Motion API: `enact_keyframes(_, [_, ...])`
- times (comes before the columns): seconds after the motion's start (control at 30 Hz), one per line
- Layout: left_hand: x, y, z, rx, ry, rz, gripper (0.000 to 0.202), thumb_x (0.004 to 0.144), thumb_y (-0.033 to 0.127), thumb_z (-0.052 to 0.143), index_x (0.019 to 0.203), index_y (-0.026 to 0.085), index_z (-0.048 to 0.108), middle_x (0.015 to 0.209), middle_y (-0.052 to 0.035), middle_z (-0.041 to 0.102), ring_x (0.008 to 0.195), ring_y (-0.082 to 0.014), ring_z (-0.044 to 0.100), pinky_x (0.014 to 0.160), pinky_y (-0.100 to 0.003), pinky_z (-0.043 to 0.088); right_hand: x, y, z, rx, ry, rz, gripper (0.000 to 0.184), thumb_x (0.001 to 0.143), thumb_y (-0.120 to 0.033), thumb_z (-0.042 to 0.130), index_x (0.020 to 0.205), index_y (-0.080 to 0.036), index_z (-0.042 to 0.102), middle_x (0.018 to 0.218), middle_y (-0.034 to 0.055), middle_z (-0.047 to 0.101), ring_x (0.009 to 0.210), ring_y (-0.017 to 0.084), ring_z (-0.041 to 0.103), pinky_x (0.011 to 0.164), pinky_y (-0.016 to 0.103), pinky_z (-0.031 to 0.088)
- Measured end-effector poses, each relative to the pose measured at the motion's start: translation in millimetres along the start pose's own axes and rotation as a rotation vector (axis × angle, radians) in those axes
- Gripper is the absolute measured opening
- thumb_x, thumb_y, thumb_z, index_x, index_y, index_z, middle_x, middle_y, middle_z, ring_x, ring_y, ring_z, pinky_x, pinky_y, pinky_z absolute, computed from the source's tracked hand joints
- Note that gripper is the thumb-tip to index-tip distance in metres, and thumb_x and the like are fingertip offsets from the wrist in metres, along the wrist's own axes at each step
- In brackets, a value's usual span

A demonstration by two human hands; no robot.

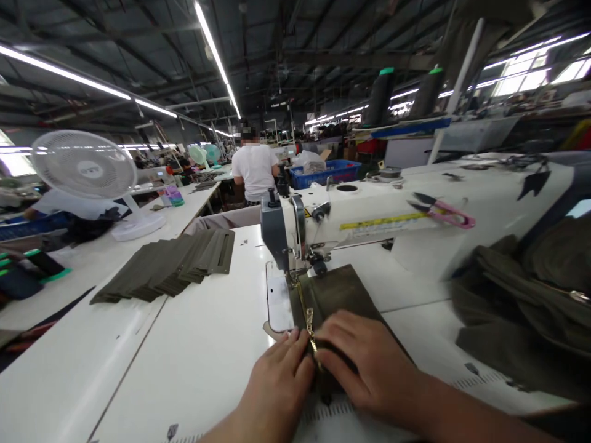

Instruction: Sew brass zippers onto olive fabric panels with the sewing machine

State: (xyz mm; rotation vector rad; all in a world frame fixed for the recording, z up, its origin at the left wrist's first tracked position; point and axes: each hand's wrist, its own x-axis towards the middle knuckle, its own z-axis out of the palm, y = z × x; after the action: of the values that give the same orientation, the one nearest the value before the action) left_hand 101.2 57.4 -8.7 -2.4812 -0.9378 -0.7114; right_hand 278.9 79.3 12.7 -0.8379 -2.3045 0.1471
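Note:
My left hand and my right hand sit close together on an olive fabric panel at the front of the white industrial sewing machine. A brass zipper runs along the panel from under the needle area toward my hands. The fingers of my left hand pinch at the zipper, and my right hand grips the folded fabric beside it. Part of the zipper and its lower end are hidden beneath my fingers.
Pink-handled scissors lie on the machine arm. A stack of olive fabric pieces lies on the table to the left, and a bunched olive garment lies to the right. Beyond are a white fan, a blue crate, and a co-worker.

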Motion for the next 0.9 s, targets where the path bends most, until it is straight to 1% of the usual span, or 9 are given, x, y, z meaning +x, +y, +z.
enact_keyframes(0.07, [0.7, 0.1, 1.7, 0.013, 0.001, 0.016, 0.036, 0.092, 0.014, 0.026, 0.080, 0.012, 0.060, 0.096, -0.0131, 0.067, 0.092, -0.0220, 0.064, 0.081, -0.036, 0.054, 9.0, 11.6, 6.8, -0.071, -0.008, 0.001, 0.032, 0.087, -0.024, 0.040, 0.109, -0.008, 0.057, 0.110, 0.0164, 0.061, 0.104, 0.023, 0.055, 0.090, 0.039, 0.045])
enact_keyframes(0.13, [0.9, 0.5, 2.2, 0.005, -0.021, 0.018, 0.036, 0.092, 0.012, 0.027, 0.078, 0.012, 0.060, 0.096, -0.0133, 0.067, 0.094, -0.0224, 0.063, 0.086, -0.040, 0.051, 12.5, 20.5, 16.6, -0.124, -0.023, -0.031, 0.032, 0.086, -0.022, 0.041, 0.111, -0.006, 0.056, 0.119, 0.0181, 0.055, 0.113, 0.026, 0.048, 0.096, 0.043, 0.040])
enact_keyframes(0.27, [1.0, 0.5, -0.4, -0.049, -0.063, 0.001, 0.036, 0.091, 0.012, 0.027, 0.080, 0.011, 0.061, 0.100, -0.0139, 0.066, 0.099, -0.0234, 0.061, 0.092, -0.047, 0.045, 8.1, 23.2, 26.7, -0.117, 0.005, -0.023, 0.025, 0.087, -0.018, 0.038, 0.085, -0.010, 0.061, 0.100, 0.0158, 0.063, 0.098, 0.024, 0.057, 0.088, 0.041, 0.047])
enact_keyframes(0.33, [1.7, 0.2, -2.2, -0.066, -0.077, -0.001, 0.035, 0.091, 0.012, 0.028, 0.081, 0.010, 0.062, 0.101, -0.0149, 0.065, 0.100, -0.0237, 0.060, 0.093, -0.047, 0.044, 5.2, 21.6, 27.7, -0.138, 0.024, 0.000, 0.025, 0.087, -0.019, 0.038, 0.092, -0.009, 0.061, 0.105, 0.0174, 0.062, 0.101, 0.024, 0.056, 0.088, 0.041, 0.047])
enact_keyframes(0.43, [2.4, 0.9, -1.1, -0.072, -0.100, 0.004, 0.035, 0.091, 0.011, 0.028, 0.081, 0.010, 0.062, 0.102, -0.0152, 0.065, 0.100, -0.0239, 0.060, 0.094, -0.047, 0.043, 2.8, 21.0, 30.2, -0.206, -0.008, 0.006, 0.034, 0.087, -0.018, 0.036, 0.111, -0.002, 0.055, 0.120, 0.0204, 0.054, 0.116, 0.025, 0.047, 0.096, 0.042, 0.041])
enact_keyframes(0.6, [0.1, 3.9, 8.1, -0.072, 0.036, -0.084, 0.040, 0.092, 0.011, 0.024, 0.074, 0.011, 0.060, 0.099, -0.0135, 0.066, 0.098, -0.0221, 0.061, 0.098, -0.047, 0.039, 3.4, 21.7, 33.7, -0.226, -0.051, 0.018, 0.037, 0.087, -0.018, 0.035, 0.112, 0.001, 0.056, 0.122, 0.0203, 0.053, 0.118, 0.025, 0.045, 0.100, 0.040, 0.038])
enact_keyframes(0.63, [0.0, 3.5, 8.2, -0.076, 0.037, -0.080, 0.039, 0.091, 0.011, 0.025, 0.075, 0.011, 0.060, 0.099, -0.0136, 0.066, 0.098, -0.0218, 0.061, 0.099, -0.047, 0.038, 4.0, 21.6, 33.5, -0.228, -0.056, 0.022, 0.038, 0.088, -0.018, 0.035, 0.112, 0.001, 0.056, 0.122, 0.0203, 0.053, 0.118, 0.025, 0.045, 0.100, 0.040, 0.038])
enact_keyframes(0.77, [3.0, -2.3, 0.5, -0.097, -0.118, -0.011, 0.032, 0.089, 0.009, 0.030, 0.082, 0.010, 0.062, 0.103, -0.0148, 0.064, 0.101, -0.0217, 0.059, 0.098, -0.046, 0.039, 6.9, 22.2, 32.0, -0.234, -0.086, 0.025, 0.038, 0.088, -0.018, 0.034, 0.112, 0.002, 0.056, 0.121, 0.0212, 0.053, 0.117, 0.025, 0.046, 0.099, 0.041, 0.039])
enact_keyframes(0.9, [7.0, -8.1, -4.1, -0.097, -0.133, -0.004, 0.031, 0.089, 0.009, 0.031, 0.083, 0.010, 0.061, 0.102, -0.0152, 0.065, 0.100, -0.0232, 0.060, 0.094, -0.047, 0.042, 9.9, 25.8, 33.1, -0.241, -0.105, 0.026, 0.037, 0.087, -0.018, 0.035, 0.113, 0.000, 0.055, 0.122, 0.0203, 0.052, 0.118, 0.025, 0.045, 0.099, 0.042, 0.039])
